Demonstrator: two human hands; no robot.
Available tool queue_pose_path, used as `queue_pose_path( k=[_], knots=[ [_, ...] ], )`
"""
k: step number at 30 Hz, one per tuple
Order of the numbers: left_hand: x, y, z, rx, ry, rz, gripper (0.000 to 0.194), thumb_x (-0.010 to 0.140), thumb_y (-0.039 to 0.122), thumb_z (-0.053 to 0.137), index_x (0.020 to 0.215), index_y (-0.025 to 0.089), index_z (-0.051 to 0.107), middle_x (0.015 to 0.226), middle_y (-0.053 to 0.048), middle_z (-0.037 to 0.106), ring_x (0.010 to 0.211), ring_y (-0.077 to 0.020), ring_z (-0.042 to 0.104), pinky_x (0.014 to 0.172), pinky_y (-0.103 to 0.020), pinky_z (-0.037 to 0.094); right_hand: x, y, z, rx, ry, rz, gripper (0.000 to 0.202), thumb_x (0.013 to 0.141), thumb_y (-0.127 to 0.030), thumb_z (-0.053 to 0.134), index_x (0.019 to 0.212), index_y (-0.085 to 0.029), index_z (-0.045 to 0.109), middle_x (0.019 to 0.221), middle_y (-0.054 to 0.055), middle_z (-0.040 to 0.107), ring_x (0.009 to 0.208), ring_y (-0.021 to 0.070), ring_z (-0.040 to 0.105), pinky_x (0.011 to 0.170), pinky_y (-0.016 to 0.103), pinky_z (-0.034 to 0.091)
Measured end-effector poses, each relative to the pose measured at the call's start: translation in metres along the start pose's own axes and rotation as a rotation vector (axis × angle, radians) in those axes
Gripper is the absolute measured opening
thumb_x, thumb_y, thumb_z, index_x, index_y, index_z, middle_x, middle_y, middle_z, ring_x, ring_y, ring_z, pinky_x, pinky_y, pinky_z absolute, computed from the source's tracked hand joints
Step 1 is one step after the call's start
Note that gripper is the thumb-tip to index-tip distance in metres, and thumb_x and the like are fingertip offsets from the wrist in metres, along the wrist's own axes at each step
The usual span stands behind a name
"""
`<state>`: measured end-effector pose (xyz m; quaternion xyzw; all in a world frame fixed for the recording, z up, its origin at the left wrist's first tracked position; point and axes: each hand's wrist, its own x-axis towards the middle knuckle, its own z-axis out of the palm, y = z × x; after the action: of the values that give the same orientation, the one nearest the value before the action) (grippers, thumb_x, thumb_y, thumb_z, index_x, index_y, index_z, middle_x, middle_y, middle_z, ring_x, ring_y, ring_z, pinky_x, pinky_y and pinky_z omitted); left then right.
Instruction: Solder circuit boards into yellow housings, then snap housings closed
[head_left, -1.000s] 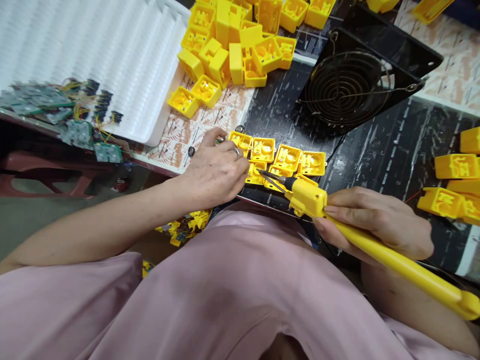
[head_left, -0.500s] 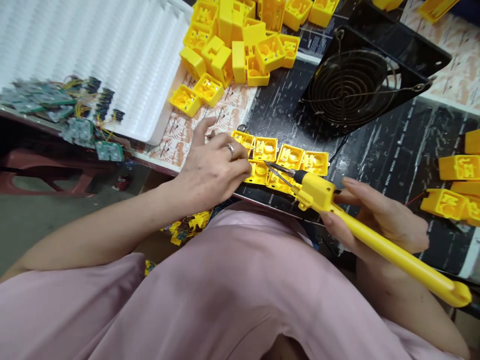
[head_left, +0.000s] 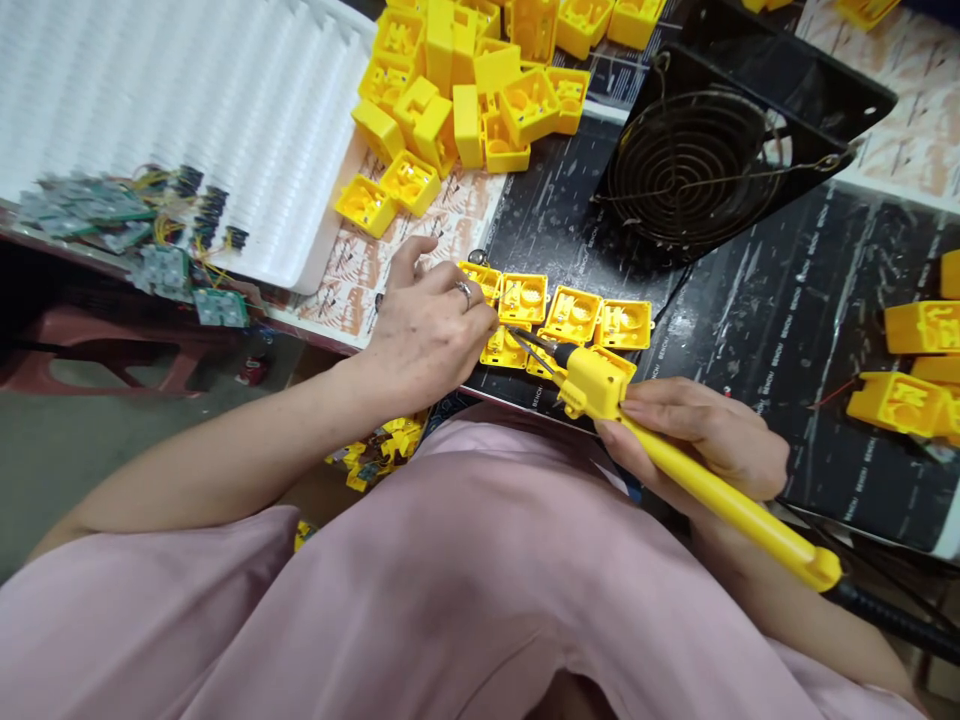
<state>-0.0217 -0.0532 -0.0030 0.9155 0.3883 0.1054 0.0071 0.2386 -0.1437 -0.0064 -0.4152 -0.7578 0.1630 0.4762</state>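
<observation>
Beyond the lined-up casings (head_left: 572, 314) stands a fan (head_left: 679, 185).

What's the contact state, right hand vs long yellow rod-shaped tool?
Touching. In the head view, the right hand grips the yellow tool between thumb and fingers, just behind its boxy front end.

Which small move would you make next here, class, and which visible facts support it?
Probably ease the yellow tool, gripped in the right hand, slightly down into the open yellow case at its tip: the dark tip points at that case, and the left hand sits right beside it. Whether the tip touches is too small to tell.
</observation>
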Motion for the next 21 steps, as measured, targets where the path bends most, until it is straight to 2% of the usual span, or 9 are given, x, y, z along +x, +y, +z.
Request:
queue_pose_path(
  k=[5,10,13,16,19,21],
  knots=[
    [0.004,-0.002,-0.002,-0.033,-0.040,0.004,0.030,0.099,0.030,0.052,0.073,0.020,0.065,0.073,-0.004,0.067,0.086,-0.0236,0.060,0.109,-0.061,0.042,0.009,0.002,0.006,-0.028,0.011,-0.143,0.021,0.080,-0.021,0.088,0.087,-0.020,0.068,0.071,-0.001,0.075,0.060,0.0148,0.074,0.053,0.022,0.062],
    [0.007,-0.004,-0.004,-0.075,-0.083,0.002,0.029,0.097,0.030,0.053,0.072,0.021,0.063,0.068,-0.002,0.064,0.089,-0.0246,0.061,0.115,-0.061,0.036,0.014,-0.004,-0.006,-0.093,-0.166,-0.122,0.017,0.084,-0.020,0.083,0.088,-0.020,0.067,0.077,0.001,0.076,0.066,0.0138,0.074,0.061,0.023,0.063],
    [0.008,-0.004,-0.001,-0.074,-0.088,-0.004,0.030,0.096,0.026,0.050,0.069,0.021,0.062,0.066,-0.002,0.061,0.089,-0.0258,0.063,0.116,-0.063,0.034,0.012,-0.004,-0.015,-0.060,-0.080,-0.067,0.011,0.089,-0.019,0.077,0.091,-0.024,0.067,0.076,-0.001,0.074,0.066,0.0147,0.073,0.059,0.025,0.064],
    [0.009,-0.003,0.001,-0.076,-0.094,-0.031,0.027,0.094,0.025,0.053,0.069,0.023,0.061,0.067,-0.001,0.061,0.091,-0.0260,0.064,0.119,-0.061,0.033,0.007,-0.001,-0.019,-0.068,0.010,-0.025,0.017,0.086,-0.012,0.076,0.091,-0.026,0.068,0.072,0.000,0.072,0.060,0.0157,0.072,0.052,0.025,0.063],
    [0.012,0.000,-0.003,0.030,-0.166,-0.016,0.024,0.091,0.019,0.055,0.069,0.024,0.063,0.069,-0.002,0.063,0.093,-0.0262,0.065,0.119,-0.058,0.036,-0.001,0.004,-0.023,-0.125,-0.057,-0.015,0.019,0.082,-0.015,0.081,0.091,-0.027,0.070,0.074,0.000,0.075,0.054,0.0177,0.071,0.043,0.025,0.061],
    [0.013,0.004,-0.007,0.115,-0.232,0.016,0.025,0.090,0.015,0.052,0.072,0.024,0.066,0.071,-0.002,0.066,0.094,-0.0261,0.065,0.117,-0.056,0.039,-0.005,0.006,-0.024,-0.152,-0.031,0.027,0.020,0.078,-0.022,0.086,0.092,-0.031,0.074,0.074,0.000,0.077,0.048,0.0210,0.070,0.036,0.028,0.059]
  ],
)
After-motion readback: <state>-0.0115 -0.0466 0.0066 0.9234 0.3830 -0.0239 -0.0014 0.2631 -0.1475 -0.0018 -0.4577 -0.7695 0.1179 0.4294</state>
